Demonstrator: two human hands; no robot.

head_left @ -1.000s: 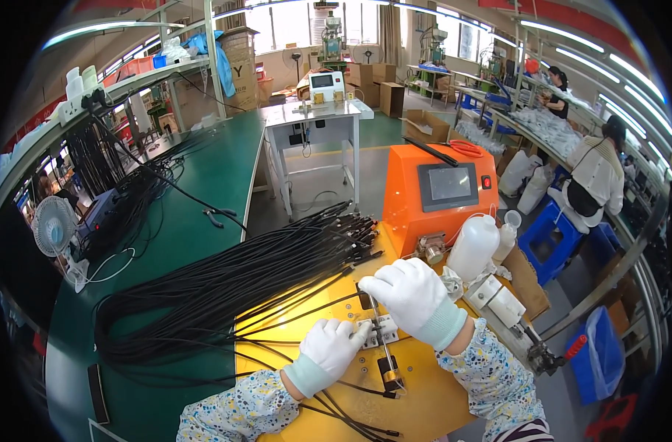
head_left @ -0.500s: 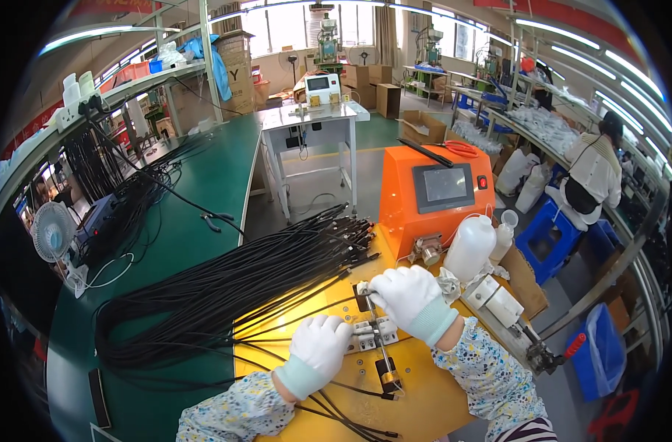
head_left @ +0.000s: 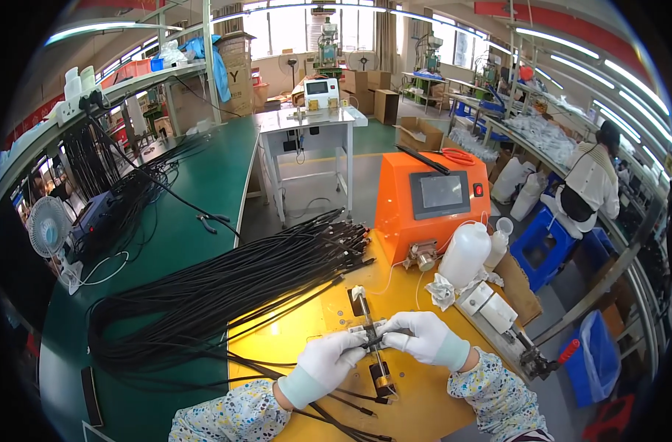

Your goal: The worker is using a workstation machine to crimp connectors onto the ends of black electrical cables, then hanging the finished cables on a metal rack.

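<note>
Black cable (head_left: pixel 373 342) — 2 gloved hands (head_left: pixel 322 366) (head_left: pixel 424 339) hold it

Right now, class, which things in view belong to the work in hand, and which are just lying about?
Likely in the job: left hand, right hand, black piece at their fingertips, metal-rod fixture, cable bundle.

Likely lying about: pliers, white fan, blue bin.

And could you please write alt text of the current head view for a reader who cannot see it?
A person's white-gloved left grip and right grip are close together at a slim metal rod over a yellow worktop. A bundle of black cables lies to the left, an orange machine with a screen beyond.
</note>
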